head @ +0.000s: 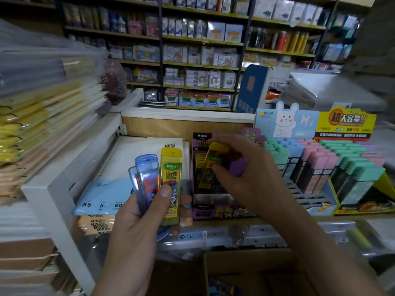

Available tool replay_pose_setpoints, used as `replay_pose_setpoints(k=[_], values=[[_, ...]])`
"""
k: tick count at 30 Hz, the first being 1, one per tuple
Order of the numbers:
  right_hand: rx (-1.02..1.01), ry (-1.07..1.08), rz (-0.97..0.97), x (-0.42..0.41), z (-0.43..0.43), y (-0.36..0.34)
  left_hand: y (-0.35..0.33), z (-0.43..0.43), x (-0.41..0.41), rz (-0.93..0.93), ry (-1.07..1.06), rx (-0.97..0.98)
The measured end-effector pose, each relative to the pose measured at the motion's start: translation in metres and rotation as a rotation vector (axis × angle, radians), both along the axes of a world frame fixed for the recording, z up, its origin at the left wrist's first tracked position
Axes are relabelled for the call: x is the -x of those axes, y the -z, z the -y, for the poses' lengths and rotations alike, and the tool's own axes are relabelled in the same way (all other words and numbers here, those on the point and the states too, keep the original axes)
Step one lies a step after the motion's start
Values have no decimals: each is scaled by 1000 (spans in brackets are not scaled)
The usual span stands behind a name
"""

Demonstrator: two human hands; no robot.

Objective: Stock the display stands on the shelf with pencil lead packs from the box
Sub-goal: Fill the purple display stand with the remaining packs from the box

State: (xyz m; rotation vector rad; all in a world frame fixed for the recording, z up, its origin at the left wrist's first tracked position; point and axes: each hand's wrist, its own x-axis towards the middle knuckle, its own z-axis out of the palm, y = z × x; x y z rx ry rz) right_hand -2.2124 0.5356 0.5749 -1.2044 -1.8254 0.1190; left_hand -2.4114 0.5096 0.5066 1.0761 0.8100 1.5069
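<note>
Head view, left hand gripping a fan of blue and yellow lead packs, right hand pinching a yellow pack over the purple display stand on the shelf.

A stationery shop. Long shelves across the aisle carry rows of packaged goods. Nearby sit stacked notebooks and printed cardboard display stands filled with pencil lead packs.

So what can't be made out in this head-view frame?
- Purple display stand: its slots are hidden behind the right hand and its yellow pack.
- Cardboard box: contents cut off by the bottom edge and dark.
- Packs in the left hand: the exact count is unclear because they overlap.
- Notebook stacks at left: motion-blurred.
</note>
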Motion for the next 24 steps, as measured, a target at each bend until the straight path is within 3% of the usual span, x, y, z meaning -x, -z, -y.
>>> replay_pose_setpoints(k=[5, 11, 17, 24], values=[[17, 39, 3, 11, 3, -5, 1, -3, 1, -44, -19, 12], [9, 160, 216, 21, 3, 0, -1, -4, 3, 11, 12, 22], [-151, 276, 412, 24, 7, 12, -2, -3, 3, -2, 32, 19], [-134, 313, 403, 25, 12, 16, -2, 0, 6, 8, 52, 33]])
